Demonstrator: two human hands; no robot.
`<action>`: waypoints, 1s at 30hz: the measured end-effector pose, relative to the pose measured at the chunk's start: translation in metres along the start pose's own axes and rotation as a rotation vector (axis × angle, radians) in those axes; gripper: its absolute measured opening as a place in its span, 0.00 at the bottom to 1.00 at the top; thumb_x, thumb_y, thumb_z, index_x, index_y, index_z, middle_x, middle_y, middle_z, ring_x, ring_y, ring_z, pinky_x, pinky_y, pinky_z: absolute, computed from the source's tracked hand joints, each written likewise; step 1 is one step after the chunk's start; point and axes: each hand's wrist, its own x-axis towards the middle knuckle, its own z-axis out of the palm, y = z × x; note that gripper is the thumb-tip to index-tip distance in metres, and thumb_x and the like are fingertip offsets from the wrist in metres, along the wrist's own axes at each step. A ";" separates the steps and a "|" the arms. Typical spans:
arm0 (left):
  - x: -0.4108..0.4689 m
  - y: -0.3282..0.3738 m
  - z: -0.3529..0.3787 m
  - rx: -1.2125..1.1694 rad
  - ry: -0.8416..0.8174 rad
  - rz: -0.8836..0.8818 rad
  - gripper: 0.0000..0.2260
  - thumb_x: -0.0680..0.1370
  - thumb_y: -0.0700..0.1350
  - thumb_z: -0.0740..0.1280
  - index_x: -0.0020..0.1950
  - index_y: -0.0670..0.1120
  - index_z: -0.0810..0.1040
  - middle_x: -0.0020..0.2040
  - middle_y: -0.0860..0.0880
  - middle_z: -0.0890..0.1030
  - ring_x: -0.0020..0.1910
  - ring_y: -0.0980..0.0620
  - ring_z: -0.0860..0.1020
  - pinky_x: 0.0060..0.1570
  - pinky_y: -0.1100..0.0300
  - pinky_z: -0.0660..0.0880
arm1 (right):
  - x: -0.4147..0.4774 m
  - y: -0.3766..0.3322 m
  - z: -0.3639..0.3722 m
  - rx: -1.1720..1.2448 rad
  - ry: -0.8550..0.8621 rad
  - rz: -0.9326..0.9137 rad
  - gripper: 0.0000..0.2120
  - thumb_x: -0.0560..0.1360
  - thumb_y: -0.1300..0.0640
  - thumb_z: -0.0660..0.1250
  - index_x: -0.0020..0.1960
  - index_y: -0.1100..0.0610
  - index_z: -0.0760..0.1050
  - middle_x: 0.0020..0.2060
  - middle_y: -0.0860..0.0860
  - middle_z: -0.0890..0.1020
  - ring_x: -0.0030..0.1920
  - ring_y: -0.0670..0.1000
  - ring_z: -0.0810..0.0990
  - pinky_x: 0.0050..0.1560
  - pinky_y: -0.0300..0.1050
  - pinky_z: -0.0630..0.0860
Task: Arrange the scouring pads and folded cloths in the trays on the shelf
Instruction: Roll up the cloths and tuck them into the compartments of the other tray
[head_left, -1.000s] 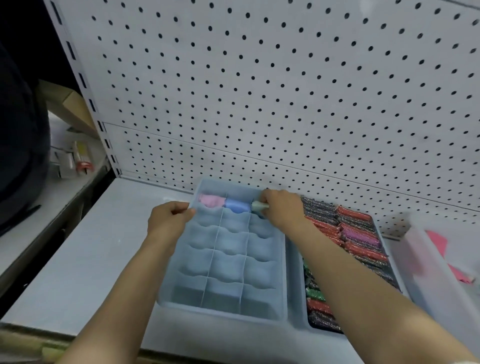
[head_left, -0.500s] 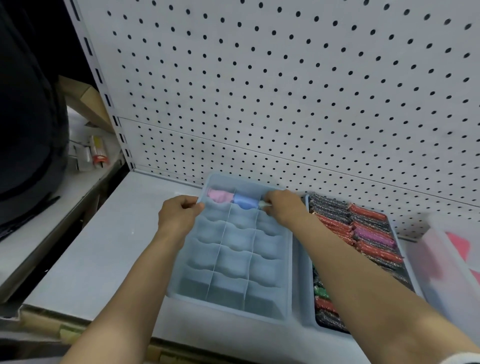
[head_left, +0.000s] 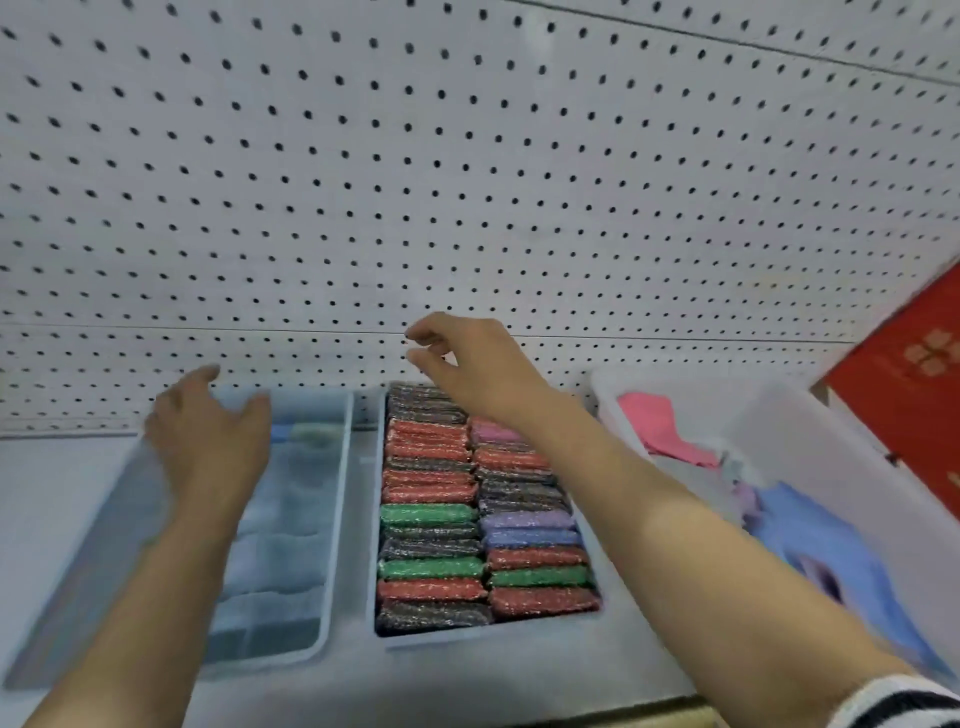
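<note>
We see the left hand (head_left: 208, 441) spread, empty, above the divided tray (head_left: 291, 519) at lower left. The right hand (head_left: 467, 364), fingers apart, holds nothing over the scouring pads (head_left: 467, 519) packing the centre tray (head_left: 371, 519). Folded cloths (head_left: 660, 431) lie at right.

Scouring pads (head_left: 483, 525) glitter, rough metallic weave packed in a smooth matt plastic tray (head_left: 370, 519). Divider tray (head_left: 332, 519) is translucent pale-blue plastic. Matt perforated metal pegboard (head_left: 467, 182) behind. Soft folded cloths (head_left: 670, 431) lie in a frosted plastic bin (head_left: 810, 467).
</note>
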 end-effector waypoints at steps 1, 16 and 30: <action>-0.017 0.023 0.014 -0.023 -0.020 0.087 0.23 0.78 0.46 0.69 0.71 0.39 0.71 0.69 0.33 0.71 0.70 0.35 0.66 0.71 0.44 0.60 | -0.013 0.014 -0.018 0.007 0.036 0.006 0.14 0.81 0.52 0.65 0.64 0.55 0.77 0.58 0.51 0.83 0.56 0.48 0.81 0.58 0.44 0.76; -0.248 0.183 0.184 -0.038 -0.674 0.593 0.12 0.80 0.42 0.67 0.63 0.44 0.81 0.76 0.44 0.67 0.78 0.45 0.57 0.71 0.67 0.46 | -0.167 0.283 -0.097 -0.245 -0.443 0.432 0.21 0.75 0.49 0.70 0.64 0.57 0.76 0.60 0.56 0.80 0.59 0.57 0.78 0.59 0.47 0.74; -0.254 0.223 0.156 -0.289 -0.593 0.461 0.22 0.78 0.53 0.70 0.72 0.54 0.73 0.70 0.58 0.73 0.72 0.62 0.67 0.73 0.58 0.63 | -0.173 0.246 -0.178 0.577 -0.272 0.177 0.06 0.75 0.59 0.73 0.51 0.58 0.81 0.39 0.51 0.81 0.39 0.47 0.78 0.41 0.43 0.73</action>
